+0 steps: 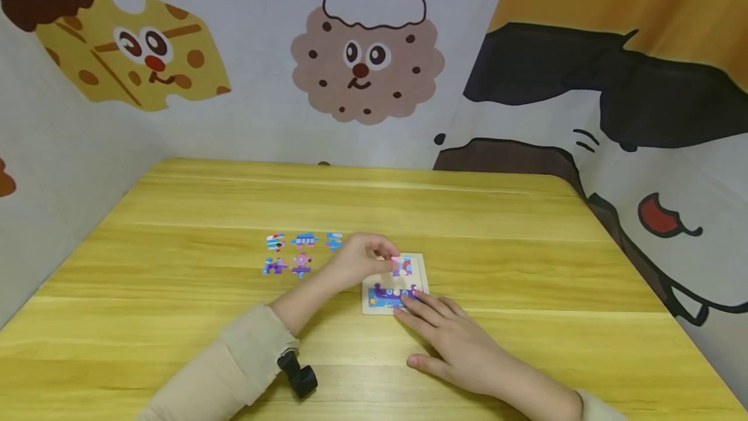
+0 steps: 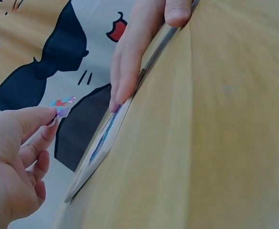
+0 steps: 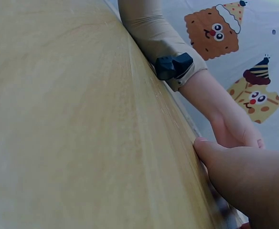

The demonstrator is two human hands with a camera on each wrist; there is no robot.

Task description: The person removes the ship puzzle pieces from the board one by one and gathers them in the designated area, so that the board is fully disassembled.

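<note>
My left hand [image 1: 355, 260] pinches a small pink, blue and red jigsaw piece [image 1: 403, 266] between thumb and fingertips. In the left wrist view the piece [image 2: 63, 108] is held up, apart from the puzzle tray [image 2: 89, 166]. The pale, square tray [image 1: 424, 273] lies flat on the table; joined purple and blue pieces [image 1: 384, 298] fill its near side. With fingers extended, my right hand [image 1: 452, 343] rests its fingertips on the tray's near right part. The right wrist view shows mainly the thumb side of my right hand [image 3: 249, 179]; its fingertips are hidden there.
Several loose jigsaw pieces [image 1: 302, 265] lie in two rows on the wooden table [image 1: 497, 239], left of the tray. A black wrist strap mount [image 1: 299, 375] sits on the left sleeve. Behind the table hangs a cartoon-printed cloth [image 1: 245, 128].
</note>
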